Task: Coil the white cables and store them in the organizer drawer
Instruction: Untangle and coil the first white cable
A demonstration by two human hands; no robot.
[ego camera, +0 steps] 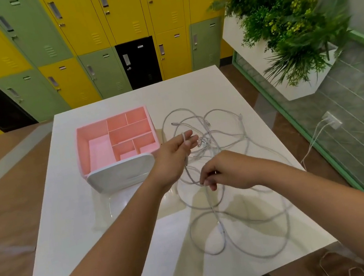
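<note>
I have bare desk (71, 225) on the near left and along the far edge. The pink organizer (83, 152) blocks the far left. Loose white cables (220, 227) sprawl over the right half, from near edge to far.

We are finding the organizer (116, 147) sitting on the table (82, 223), left of the tangled cables (207, 140); lockers (89, 33) are standing behind, a planter (249, 40) to the right.
</note>
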